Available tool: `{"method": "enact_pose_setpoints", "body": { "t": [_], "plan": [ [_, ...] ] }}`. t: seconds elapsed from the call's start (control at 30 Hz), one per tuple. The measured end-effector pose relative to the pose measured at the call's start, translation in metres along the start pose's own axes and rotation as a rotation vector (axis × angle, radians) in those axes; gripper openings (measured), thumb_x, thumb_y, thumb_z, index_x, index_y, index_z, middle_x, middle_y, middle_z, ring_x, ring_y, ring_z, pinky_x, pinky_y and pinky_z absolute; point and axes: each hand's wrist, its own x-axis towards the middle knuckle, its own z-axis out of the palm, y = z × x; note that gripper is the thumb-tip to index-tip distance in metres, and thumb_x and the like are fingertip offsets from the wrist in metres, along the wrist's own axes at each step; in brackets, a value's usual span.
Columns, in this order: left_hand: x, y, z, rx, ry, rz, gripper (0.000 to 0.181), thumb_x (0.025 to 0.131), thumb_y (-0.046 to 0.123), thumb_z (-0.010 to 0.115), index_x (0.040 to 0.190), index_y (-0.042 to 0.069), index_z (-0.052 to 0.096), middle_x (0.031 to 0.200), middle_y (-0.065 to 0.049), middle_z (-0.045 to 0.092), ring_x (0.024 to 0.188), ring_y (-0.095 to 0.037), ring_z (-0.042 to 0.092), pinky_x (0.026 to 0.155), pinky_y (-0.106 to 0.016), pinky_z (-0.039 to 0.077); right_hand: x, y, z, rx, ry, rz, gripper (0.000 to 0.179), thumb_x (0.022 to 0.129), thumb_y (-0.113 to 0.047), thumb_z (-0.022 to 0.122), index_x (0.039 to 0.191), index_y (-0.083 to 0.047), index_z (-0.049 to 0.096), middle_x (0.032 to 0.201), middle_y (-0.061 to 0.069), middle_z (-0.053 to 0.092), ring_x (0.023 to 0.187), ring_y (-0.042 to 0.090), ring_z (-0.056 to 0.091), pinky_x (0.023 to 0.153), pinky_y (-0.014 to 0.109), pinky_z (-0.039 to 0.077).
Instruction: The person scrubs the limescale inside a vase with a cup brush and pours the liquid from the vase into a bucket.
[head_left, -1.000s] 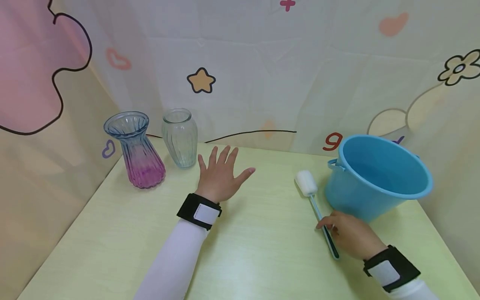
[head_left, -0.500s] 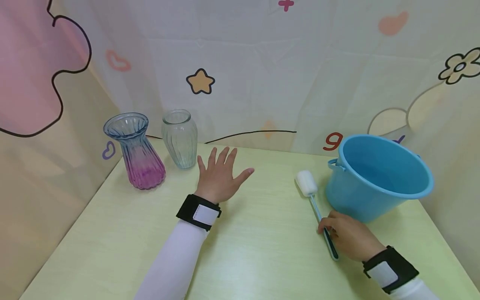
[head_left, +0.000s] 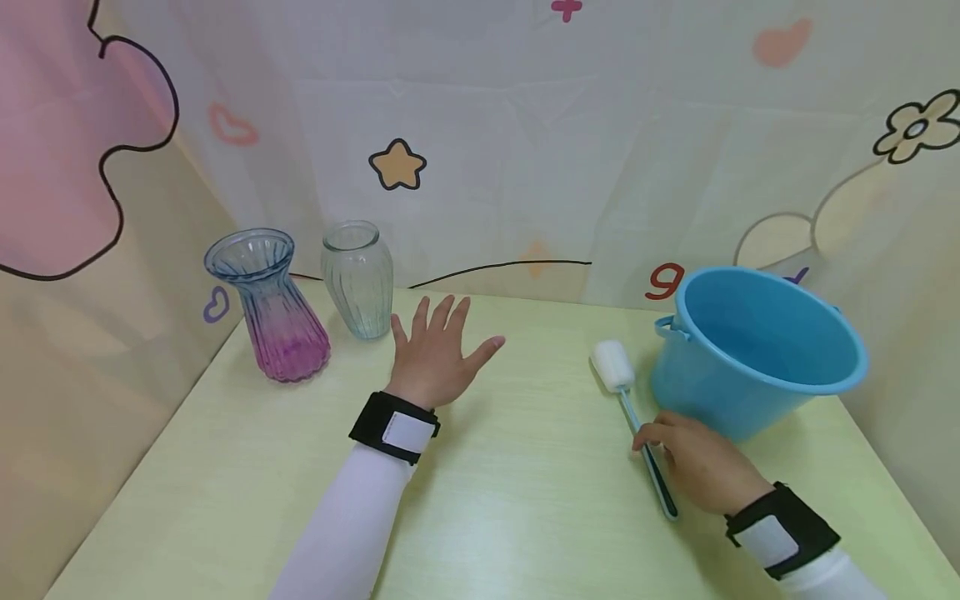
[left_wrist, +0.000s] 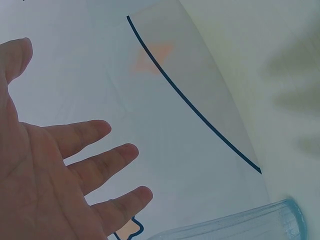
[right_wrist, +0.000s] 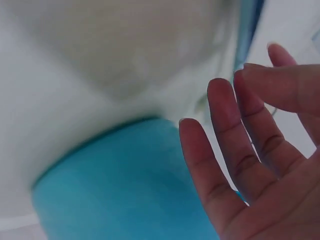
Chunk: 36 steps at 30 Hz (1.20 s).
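1. Nearest: L sleeve (head_left: pixel 345 525) & R sleeve (head_left: pixel 832 579), both white, each w/ a black wristband (head_left: pixel 378 423) bearing a white patch, over pale yellow-green table (head_left: pixel 502 533).
2. R hand (head_left: pixel 708 462): at the handle of the brush (head_left: pixel 652 467), fingers bent, one across the handle. Thumb & fingertips close tog. in R wrist view, so narrow gap; can't tell if it's actually pinching.
3. Brush: lying on table, L of bucket & outside it. Dark inset at near end of handle, thin pale-blue neck, white head (head_left: pixel 612 367) at far end.
4. Blue bucket (head_left: pixel 738 412): stands mouth up just beyond R hand; can't tell if knuckles touch it. Small lug on L side of rim. Looking in, only blue inner wall seen; contents at bottom, if any, can't tell.
5. L hand (head_left: pixel 431 362): palm down, fingers & thumb spread wide, grip holding nil. Nr clear vase, apart from it in L wrist view.
6. Two-tone vase (head_left: pixel 281 321): upright, ribbed glass, flared mouth, blue top → pink-purple base; tint makes inside hard to read.
7. Clear vase (head_left: pixel 360 283): upright, ribbed, btwn two-tone vase & L hand; backdrop shows thru it.
8. Farthest: white backdrop (head_left: pixel 495 183) w/ star, hearts, flower, red "9".
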Motion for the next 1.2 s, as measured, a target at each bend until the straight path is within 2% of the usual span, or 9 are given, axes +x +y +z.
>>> {"method": "enact_pose_setpoints", "body": {
  "t": [0.13, 0.33, 0.47, 0.6, 0.8, 0.93, 1.1, 1.13, 1.2],
  "plan": [
    [-0.001, -0.005, -0.002, -0.01, 0.019, 0.004, 0.087, 0.099, 0.075, 0.041, 0.164, 0.019, 0.03, 0.169, -0.01, 0.031, 0.16, -0.041, 0.013, 0.122, -0.076, 0.004, 0.01, -0.011, -0.006, 0.013, 0.05, -0.008, 0.031, 0.09, 0.005, 0.072, 0.112, -0.017, 0.073, 0.103, 0.003, 0.068, 0.087, 0.018, 0.062, 0.081, 0.044, 0.062],
    [-0.011, -0.021, -0.003, -0.093, -0.01, -0.001, 0.087, 0.099, 0.075, 0.041, 0.165, 0.02, 0.027, 0.169, -0.01, 0.03, 0.16, -0.04, 0.014, 0.122, -0.076, 0.004, 0.034, -0.036, -0.006, 0.114, 0.135, -0.009, 0.043, 0.097, -0.025, 0.074, 0.135, -0.011, 0.062, 0.123, 0.011, 0.069, 0.106, 0.028, 0.067, 0.085, 0.046, 0.061],
    [-0.016, -0.035, -0.002, -0.17, -0.015, 0.015, 0.088, 0.099, 0.075, 0.041, 0.165, 0.019, 0.025, 0.169, -0.012, 0.029, 0.16, -0.04, 0.016, 0.122, -0.076, 0.007, 0.054, -0.054, -0.004, 0.263, 0.155, 0.008, 0.055, 0.101, -0.041, 0.066, 0.146, -0.012, 0.053, 0.135, 0.011, 0.065, 0.121, 0.032, 0.063, 0.094, 0.053, 0.058],
    [-0.023, -0.051, -0.002, -0.291, -0.011, 0.018, 0.09, 0.099, 0.072, 0.045, 0.166, 0.016, 0.022, 0.17, -0.015, 0.027, 0.159, -0.039, 0.019, 0.124, -0.07, 0.015, 0.075, -0.072, 0.003, 0.479, 0.157, 0.015, 0.063, 0.103, -0.046, 0.062, 0.153, -0.012, 0.045, 0.14, 0.011, 0.061, 0.13, 0.035, 0.056, 0.105, 0.057, 0.05],
    [-0.043, -0.079, -0.009, -0.522, -0.046, -0.094, 0.092, 0.1, 0.07, 0.045, 0.168, 0.021, 0.006, 0.174, -0.015, 0.011, 0.16, -0.04, 0.011, 0.125, -0.067, 0.018, 0.107, -0.106, 0.019, 0.767, 0.125, 0.008, 0.059, 0.107, -0.045, 0.054, 0.156, -0.016, 0.04, 0.146, 0.011, 0.057, 0.136, 0.033, 0.053, 0.111, 0.055, 0.046],
    [-0.056, -0.1, -0.021, -0.621, 0.008, -0.143, 0.088, 0.104, 0.065, 0.044, 0.167, 0.02, 0.004, 0.174, -0.014, 0.01, 0.16, -0.04, 0.012, 0.123, -0.07, 0.019, 0.128, -0.13, 0.03, 0.889, 0.101, 0.024, 0.056, 0.108, -0.046, 0.049, 0.157, -0.02, 0.04, 0.151, 0.011, 0.055, 0.139, 0.031, 0.051, 0.114, 0.057, 0.043],
    [-0.079, -0.127, -0.038, -0.721, 0.13, -0.137, 0.075, 0.11, 0.046, 0.046, 0.165, 0.009, 0.012, 0.168, -0.019, 0.023, 0.155, -0.042, 0.024, 0.123, -0.067, 0.025, 0.15, -0.164, 0.045, 1.047, 0.05, 0.011, 0.059, 0.109, -0.047, 0.047, 0.159, -0.017, 0.038, 0.155, 0.012, 0.05, 0.144, 0.033, 0.049, 0.119, 0.057, 0.039],
    [-0.086, -0.133, -0.041, -0.727, 0.146, -0.137, 0.072, 0.11, 0.042, 0.046, 0.164, 0.007, 0.013, 0.166, -0.021, 0.026, 0.153, -0.043, 0.027, 0.123, -0.064, 0.026, 0.154, -0.172, 0.048, 1.072, 0.034, 0.004, 0.061, 0.109, -0.049, 0.047, 0.159, -0.016, 0.038, 0.156, 0.012, 0.05, 0.145, 0.033, 0.048, 0.119, 0.056, 0.039],
    [-0.099, -0.145, -0.047, -0.714, 0.161, -0.145, 0.069, 0.111, 0.038, 0.045, 0.164, 0.005, 0.015, 0.161, -0.023, 0.03, 0.149, -0.042, 0.033, 0.124, -0.042, 0.034, 0.16, -0.188, 0.052, 1.119, -0.003, -0.02, 0.062, 0.109, -0.049, 0.046, 0.16, -0.015, 0.037, 0.158, 0.012, 0.049, 0.146, 0.032, 0.048, 0.12, 0.053, 0.039]
  ]
}}
